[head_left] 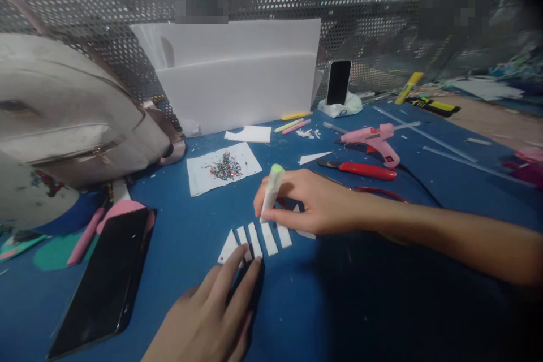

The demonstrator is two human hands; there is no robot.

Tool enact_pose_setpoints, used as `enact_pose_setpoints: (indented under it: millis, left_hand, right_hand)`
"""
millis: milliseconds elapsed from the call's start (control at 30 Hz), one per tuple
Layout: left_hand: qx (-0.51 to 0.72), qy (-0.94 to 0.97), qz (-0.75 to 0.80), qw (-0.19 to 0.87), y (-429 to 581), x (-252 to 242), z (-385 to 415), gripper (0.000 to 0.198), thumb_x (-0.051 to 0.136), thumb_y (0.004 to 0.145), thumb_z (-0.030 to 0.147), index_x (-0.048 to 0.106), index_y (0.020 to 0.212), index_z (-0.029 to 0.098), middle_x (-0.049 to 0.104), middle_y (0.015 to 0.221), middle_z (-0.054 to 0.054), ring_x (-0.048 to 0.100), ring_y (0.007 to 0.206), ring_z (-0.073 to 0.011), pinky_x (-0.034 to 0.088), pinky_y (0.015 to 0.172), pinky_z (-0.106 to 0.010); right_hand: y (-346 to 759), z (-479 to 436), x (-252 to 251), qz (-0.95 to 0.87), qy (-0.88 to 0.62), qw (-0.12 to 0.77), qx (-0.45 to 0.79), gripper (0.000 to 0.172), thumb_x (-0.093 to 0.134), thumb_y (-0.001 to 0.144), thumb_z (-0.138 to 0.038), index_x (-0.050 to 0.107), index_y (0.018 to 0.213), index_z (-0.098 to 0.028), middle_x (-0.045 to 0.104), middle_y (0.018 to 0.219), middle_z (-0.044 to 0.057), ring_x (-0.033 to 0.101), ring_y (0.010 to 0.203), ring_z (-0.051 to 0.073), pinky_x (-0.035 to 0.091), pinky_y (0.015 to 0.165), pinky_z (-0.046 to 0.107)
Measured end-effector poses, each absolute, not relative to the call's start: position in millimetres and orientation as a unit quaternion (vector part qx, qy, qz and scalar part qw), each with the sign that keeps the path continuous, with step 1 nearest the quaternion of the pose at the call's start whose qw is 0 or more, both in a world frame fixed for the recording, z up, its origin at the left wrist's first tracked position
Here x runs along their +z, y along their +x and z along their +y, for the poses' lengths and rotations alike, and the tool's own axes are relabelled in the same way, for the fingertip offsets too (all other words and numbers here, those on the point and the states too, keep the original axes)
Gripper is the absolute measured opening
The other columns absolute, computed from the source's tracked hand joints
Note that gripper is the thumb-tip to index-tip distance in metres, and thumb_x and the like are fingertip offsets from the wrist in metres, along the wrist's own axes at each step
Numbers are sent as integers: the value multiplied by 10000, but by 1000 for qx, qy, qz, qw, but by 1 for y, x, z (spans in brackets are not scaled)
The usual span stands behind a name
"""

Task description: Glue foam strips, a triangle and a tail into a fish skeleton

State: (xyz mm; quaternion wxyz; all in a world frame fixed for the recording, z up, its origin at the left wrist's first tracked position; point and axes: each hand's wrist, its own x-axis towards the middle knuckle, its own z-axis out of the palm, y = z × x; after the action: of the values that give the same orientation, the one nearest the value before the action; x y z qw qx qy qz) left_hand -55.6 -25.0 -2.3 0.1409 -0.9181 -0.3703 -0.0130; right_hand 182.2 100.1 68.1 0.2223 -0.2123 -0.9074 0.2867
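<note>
My right hand (307,201) grips a thick white pen-like stick (270,195) with a light green top end. It is held nearly upright, its lower tip at the upper end of a white strip (270,239). Several such strips, apparently foam or card, lie in a row on the blue table, with a white triangular piece (229,248) at the left end. Another white piece is partly hidden beneath my right hand. My left hand (207,311) has its fingers stretched out, two fingertips pressing on strips at the left of the row.
Behind lie a paper with colourful bits (199,178), a pink glue gun (373,138), red-handled pliers (365,169) and clear glue sticks (449,147). At left are a black phone (102,277) and a pale backpack (72,107). White boards (241,90) lean against perforated metal.
</note>
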Motion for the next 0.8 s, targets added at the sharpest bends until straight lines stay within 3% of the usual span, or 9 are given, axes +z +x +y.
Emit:
enact_pose_setpoints:
  millis: [200,400,600,800]
  left_hand:
    - [9,-924,-336,182,-49,0,-27,557,368,910,85,404,1465,115,513,1454,-182,699,956,-222,616,620,-298]
    - [31,-937,-294,184,-34,4,-29,519,385,932,131,426,1448,96,452,1488,-202,712,929,-229,607,575,-288]
    - [48,-939,-293,172,-20,3,-24,539,361,919,94,409,1457,97,479,1473,-191,714,926,-240,602,541,-298]
    - [-9,-933,-317,170,-31,-12,-20,480,282,1001,165,425,1456,118,477,1493,-126,698,971,-194,601,687,-267]
  right_hand:
    - [202,101,57,-887,-231,252,309,133,546,962,-213,661,935,-152,677,986,45,615,881,147,472,823,298]
    - [213,111,48,-852,-238,281,372,181,519,990,-276,650,983,-151,657,996,47,620,882,146,488,834,312]
    - [193,125,28,-779,-255,291,493,150,514,976,-250,618,997,-146,638,987,51,616,874,140,500,814,301]
    - [183,131,11,-766,-256,292,512,131,507,972,-250,590,957,-150,608,884,23,578,772,124,487,746,275]
